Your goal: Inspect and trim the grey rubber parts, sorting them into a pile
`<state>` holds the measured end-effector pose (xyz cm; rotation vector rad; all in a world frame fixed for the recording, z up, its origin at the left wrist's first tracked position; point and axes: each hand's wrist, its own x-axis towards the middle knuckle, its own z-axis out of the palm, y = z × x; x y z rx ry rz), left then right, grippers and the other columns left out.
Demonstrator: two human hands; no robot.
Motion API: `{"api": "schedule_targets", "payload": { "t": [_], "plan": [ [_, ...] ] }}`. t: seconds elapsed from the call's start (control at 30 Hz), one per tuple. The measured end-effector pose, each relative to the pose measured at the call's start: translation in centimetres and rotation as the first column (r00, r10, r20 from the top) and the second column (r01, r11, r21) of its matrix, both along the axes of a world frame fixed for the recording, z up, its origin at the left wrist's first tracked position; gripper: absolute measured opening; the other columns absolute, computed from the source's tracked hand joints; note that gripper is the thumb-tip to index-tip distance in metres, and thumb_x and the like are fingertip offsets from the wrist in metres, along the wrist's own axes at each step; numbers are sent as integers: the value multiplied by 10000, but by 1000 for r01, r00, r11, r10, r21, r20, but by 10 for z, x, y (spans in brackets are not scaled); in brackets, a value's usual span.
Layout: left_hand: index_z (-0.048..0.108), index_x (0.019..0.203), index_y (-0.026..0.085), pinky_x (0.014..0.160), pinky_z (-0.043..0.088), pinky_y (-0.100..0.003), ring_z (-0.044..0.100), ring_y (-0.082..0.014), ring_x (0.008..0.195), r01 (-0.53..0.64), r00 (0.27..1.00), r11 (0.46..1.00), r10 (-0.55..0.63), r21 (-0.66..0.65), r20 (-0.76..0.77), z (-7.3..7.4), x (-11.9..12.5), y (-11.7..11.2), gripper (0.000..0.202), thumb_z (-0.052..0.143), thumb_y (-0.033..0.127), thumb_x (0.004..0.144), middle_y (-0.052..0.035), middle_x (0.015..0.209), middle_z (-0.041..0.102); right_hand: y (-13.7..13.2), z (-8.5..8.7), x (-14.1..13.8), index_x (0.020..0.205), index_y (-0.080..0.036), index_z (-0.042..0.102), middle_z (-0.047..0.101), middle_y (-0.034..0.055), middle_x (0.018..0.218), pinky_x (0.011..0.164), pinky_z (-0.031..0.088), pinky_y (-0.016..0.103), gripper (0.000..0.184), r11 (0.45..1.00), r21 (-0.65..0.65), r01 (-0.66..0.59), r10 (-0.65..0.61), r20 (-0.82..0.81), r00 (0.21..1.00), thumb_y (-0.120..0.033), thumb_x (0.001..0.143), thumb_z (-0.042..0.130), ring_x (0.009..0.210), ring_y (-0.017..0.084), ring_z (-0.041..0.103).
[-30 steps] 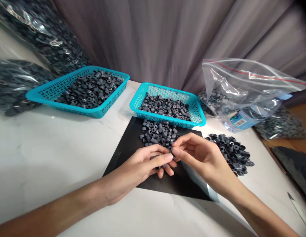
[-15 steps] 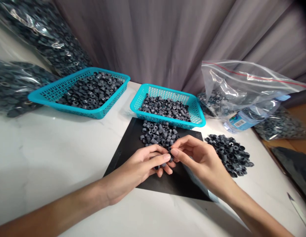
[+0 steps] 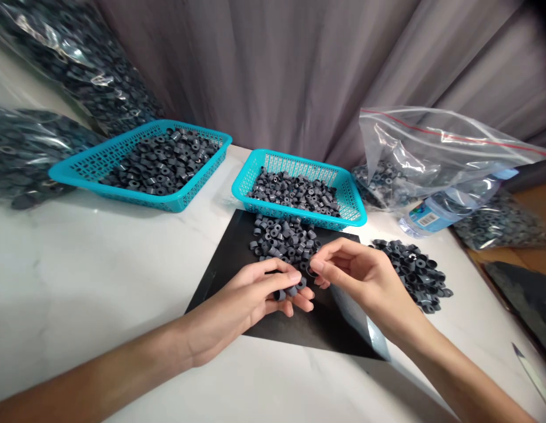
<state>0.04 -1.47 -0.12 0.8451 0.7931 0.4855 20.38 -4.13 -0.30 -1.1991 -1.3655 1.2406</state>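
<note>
My left hand (image 3: 253, 288) is curled, palm partly up, over the black mat. Several small dark grey cylindrical caps (image 3: 280, 295) rest on its fingers, under the thumb. Just to the right, my right hand (image 3: 358, 267) pinches a small dark cap (image 3: 311, 270) between thumb and forefinger; a pale curved edge shows on it, though the fingertips partly cover it. Behind both hands lies a loose pile of grey cylindrical pieces with holes (image 3: 284, 238) on the black mat (image 3: 224, 276).
Two turquoise baskets of similar pieces stand behind, one left (image 3: 184, 202) and one at the centre (image 3: 361, 217). Right of the mat is a pile of dark caps (image 3: 416, 273). A water bottle (image 3: 431, 217), a zip bag (image 3: 400, 153) and filled plastic bags (image 3: 30, 153) surround the table.
My right hand has drawn slightly right, away from my left fingers, with the small cap in its pinch. The caps in my left hand now show more openly.
</note>
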Motion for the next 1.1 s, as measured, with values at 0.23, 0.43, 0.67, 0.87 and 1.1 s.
{"api": "schedule_targets", "payload": {
  "t": [0.23,0.43,0.67,0.87,1.1],
  "plan": [
    [681,932,130,747,434,-257,625,-158,903,-15,996,1000,16,-7,88,-2,0,0,141,599,245,933,-87,986,712,1,-2,-1,855,-184,713,704,10,758,621,505,221,135,998,-59,2,-5,-52,999,-306,838,768,678,124,654],
    [687,930,154,764,395,-243,536,-127,899,11,999,1000,-11,11,52,0,-1,0,168,644,316,920,-35,979,647,2,-1,-2,856,-185,714,712,13,754,642,511,223,131,997,-73,-16,11,-75,997,-302,838,771,691,124,655],
    [649,963,167,728,365,-248,498,-113,834,9,998,999,-7,-33,65,-1,0,0,124,624,285,934,-12,910,598,0,-4,-3,854,-195,714,705,-4,763,637,506,210,129,998,-54,19,-22,-54,998,-301,827,783,690,117,648],
    [649,963,155,723,397,-268,541,-147,855,33,979,986,0,-162,202,-6,-1,-2,214,493,301,981,-40,922,590,-11,6,-14,880,-232,727,734,-16,835,743,502,234,46,976,215,-25,-25,230,973,-272,897,712,770,127,658],
    [665,924,156,627,371,-221,510,-113,788,-16,989,990,37,-143,146,-4,0,-1,236,566,368,957,-37,977,568,-1,6,7,931,-225,673,691,12,906,732,485,280,97,930,368,20,-217,503,837,-301,960,619,803,162,634]
  ]
}}
